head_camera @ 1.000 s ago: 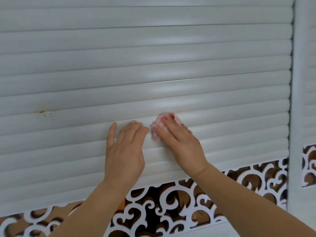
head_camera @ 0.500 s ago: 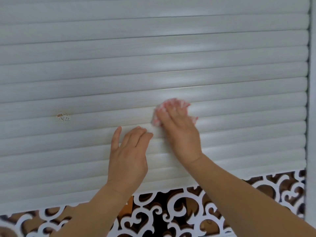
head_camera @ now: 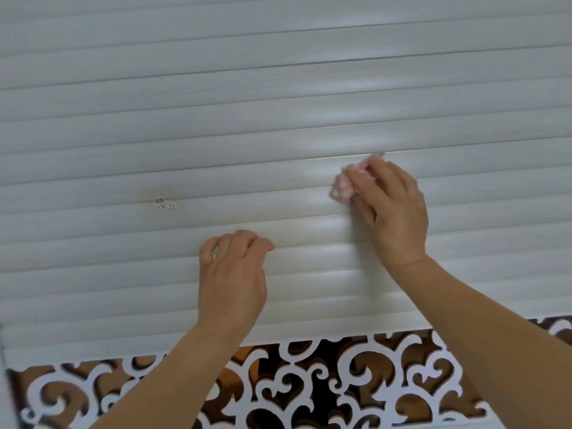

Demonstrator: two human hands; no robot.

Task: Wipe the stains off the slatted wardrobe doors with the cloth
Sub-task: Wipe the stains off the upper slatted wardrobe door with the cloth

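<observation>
Right hand (head_camera: 391, 209) fingers clamped on pink-and-white cloth (head_camera: 346, 184), pressed to slatted wardrobe door (head_camera: 278, 103); left hand (head_camera: 232, 280) fingers curled, loosely apart, tips on slat; brownish stain (head_camera: 165, 204) left of both hands.

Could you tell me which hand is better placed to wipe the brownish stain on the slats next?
The right hand: it alone holds the cloth, though the empty left hand is nearer the stain.
</observation>
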